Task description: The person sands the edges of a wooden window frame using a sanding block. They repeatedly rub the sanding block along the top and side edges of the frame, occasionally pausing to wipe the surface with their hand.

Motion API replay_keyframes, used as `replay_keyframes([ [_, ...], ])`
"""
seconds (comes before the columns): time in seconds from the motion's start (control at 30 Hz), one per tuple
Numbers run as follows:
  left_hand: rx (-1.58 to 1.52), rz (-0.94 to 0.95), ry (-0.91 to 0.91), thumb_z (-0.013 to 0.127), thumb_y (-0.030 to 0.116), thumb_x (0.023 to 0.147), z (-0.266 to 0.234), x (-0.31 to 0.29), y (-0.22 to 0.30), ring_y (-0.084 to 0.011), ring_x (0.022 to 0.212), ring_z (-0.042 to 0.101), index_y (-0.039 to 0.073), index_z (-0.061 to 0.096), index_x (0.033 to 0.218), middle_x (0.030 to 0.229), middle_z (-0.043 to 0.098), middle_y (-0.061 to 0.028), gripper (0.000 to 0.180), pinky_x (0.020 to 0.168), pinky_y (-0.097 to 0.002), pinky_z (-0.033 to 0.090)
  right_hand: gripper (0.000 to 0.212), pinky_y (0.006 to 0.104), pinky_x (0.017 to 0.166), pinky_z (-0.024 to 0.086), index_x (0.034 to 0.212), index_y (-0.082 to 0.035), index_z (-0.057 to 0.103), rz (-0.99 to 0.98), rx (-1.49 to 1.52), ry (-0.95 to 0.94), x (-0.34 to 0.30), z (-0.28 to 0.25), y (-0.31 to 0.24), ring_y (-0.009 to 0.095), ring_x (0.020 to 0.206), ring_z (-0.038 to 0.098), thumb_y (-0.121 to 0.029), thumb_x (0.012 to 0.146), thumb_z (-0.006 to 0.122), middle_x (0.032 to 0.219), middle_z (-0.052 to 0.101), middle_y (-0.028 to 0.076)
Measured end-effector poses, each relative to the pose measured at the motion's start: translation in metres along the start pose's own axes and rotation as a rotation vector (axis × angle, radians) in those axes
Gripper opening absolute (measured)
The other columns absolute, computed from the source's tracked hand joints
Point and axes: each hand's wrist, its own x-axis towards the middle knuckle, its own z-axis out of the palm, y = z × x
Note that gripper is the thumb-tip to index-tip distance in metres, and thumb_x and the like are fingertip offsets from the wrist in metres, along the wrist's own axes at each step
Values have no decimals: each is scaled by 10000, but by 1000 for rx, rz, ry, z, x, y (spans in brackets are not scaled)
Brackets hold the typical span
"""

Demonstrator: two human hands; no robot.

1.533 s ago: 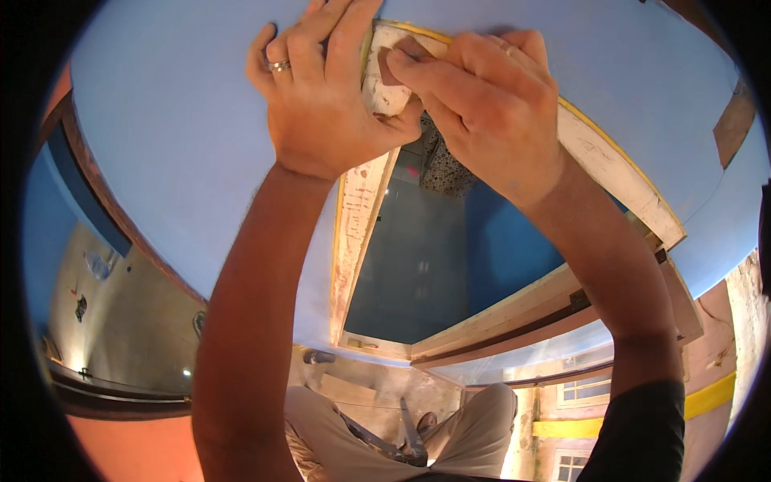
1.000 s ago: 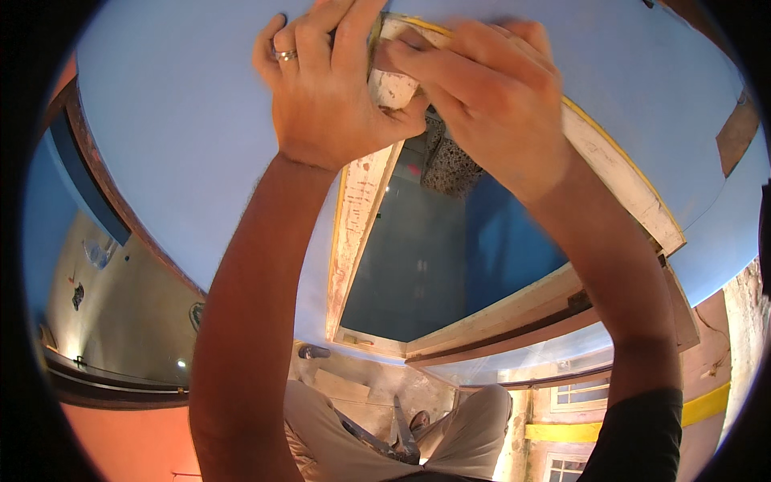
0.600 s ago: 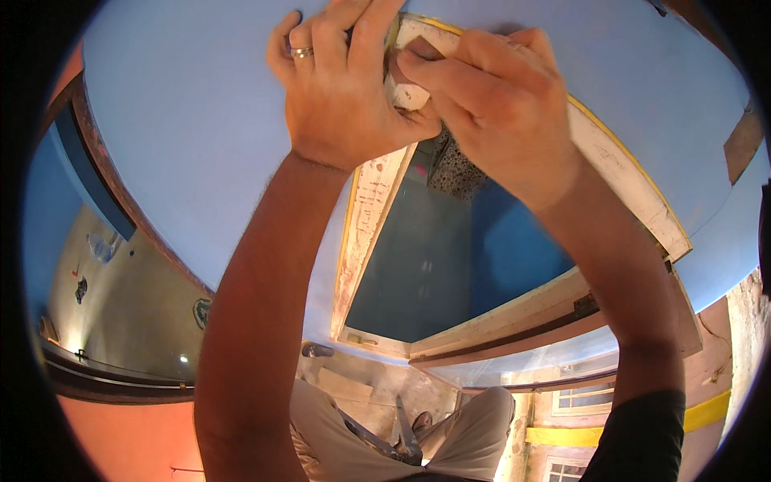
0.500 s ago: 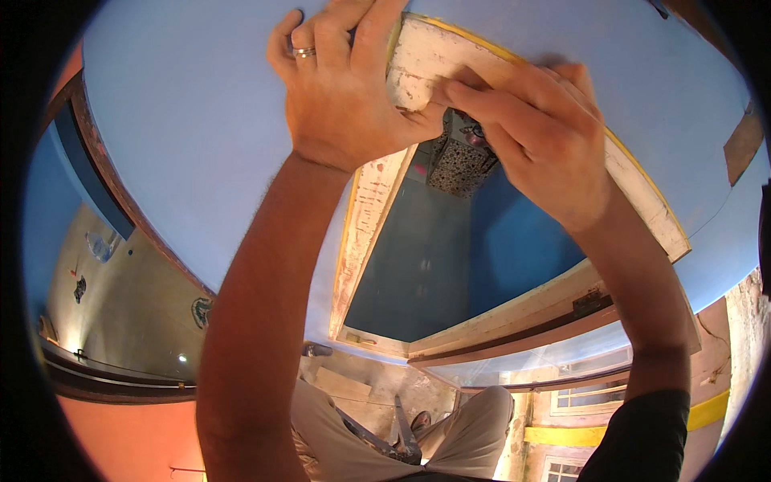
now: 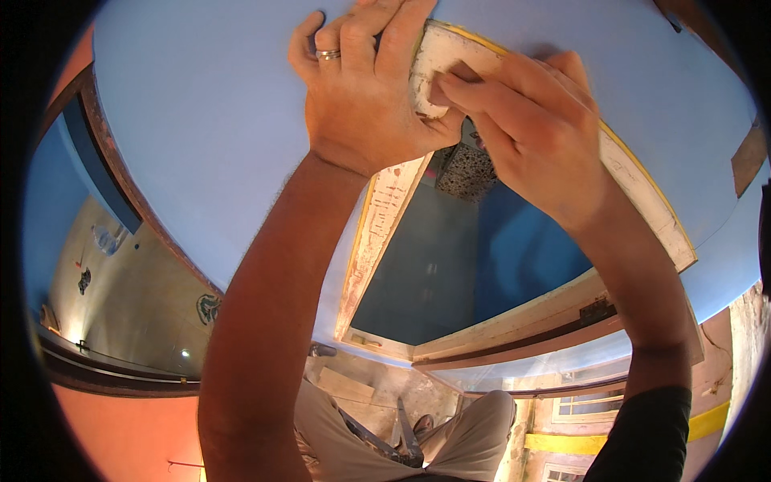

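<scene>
My left hand (image 5: 361, 116) lies against the light blue wall (image 5: 217, 136) with its fingers apart, and its thumb reaches over a corner of the whitish wooden frame (image 5: 389, 201). A ring is on one of its fingers. Close beside that thumb, my right hand (image 5: 542, 132) pinches a small brown piece (image 5: 463, 72) that looks like folded sandpaper. Its fingers press the piece to the face of the frame near the corner, and partly hide it. Worn patches and reddish marks show on the frame's paint. Yellow tape (image 5: 642, 169) runs along the frame's outer edge.
Through the framed opening a dark speckled block (image 5: 466, 173) shows inside a blue room. A glazed panel (image 5: 530, 369) spans the lower side. Below, between my legs (image 5: 474, 426), is a stepladder (image 5: 405, 434). Another opening (image 5: 120, 281) lies to the left.
The right hand with the brown piece has slid along the frame toward its corner. My left hand keeps its place on the wall. The whole view has shifted slightly.
</scene>
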Motion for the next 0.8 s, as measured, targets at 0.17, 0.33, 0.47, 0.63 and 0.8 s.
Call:
replay_keyframes([
  [0.17, -62, 78, 162, 804, 489, 687, 16, -3, -7, -347, 1300, 554, 41, 574, 1481, 1366, 552, -174, 940, 1125, -641, 327, 252, 353, 846, 457, 984, -182, 791, 3, 7, -33, 6, 6, -5, 171, 858, 694, -44, 774, 768, 1006, 750, -49],
  [0.33, 10, 66, 74, 830, 439, 653, 1, 2, -3, -370, 1297, 552, 31, 549, 1491, 1363, 533, -201, 974, 1137, -644, 323, 369, 343, 848, 456, 1095, -166, 816, 43, -97, -116, -44, -62, 19, 158, 865, 694, 10, 772, 786, 1095, 791, -45],
  [0.47, 21, 116, 162, 837, 397, 648, 9, 1, -6, -393, 1303, 540, 23, 532, 1498, 1356, 533, -217, 977, 1137, -644, 327, 403, 346, 862, 456, 1128, -157, 818, 129, -141, -118, -74, -85, 15, 157, 870, 695, 21, 767, 794, 1128, 801, -32],
  [0.63, 76, 27, 39, 832, 385, 666, 7, -1, 3, -424, 1289, 521, 9, 523, 1499, 1356, 533, -240, 965, 1130, -640, 332, 386, 351, 856, 457, 1102, -195, 827, 25, -100, 59, -38, -28, 18, 168, 872, 699, -22, 759, 794, 1070, 784, -42],
  [0.8, 131, 180, 161, 827, 402, 697, 7, -2, -14, -432, 1247, 513, -1, 488, 1524, 1380, 530, -261, 980, 1111, -643, 339, 384, 323, 835, 448, 1098, -196, 839, 54, -139, 21, -74, -58, 20, 143, 813, 673, -25, 756, 805, 988, 775, -65],
])
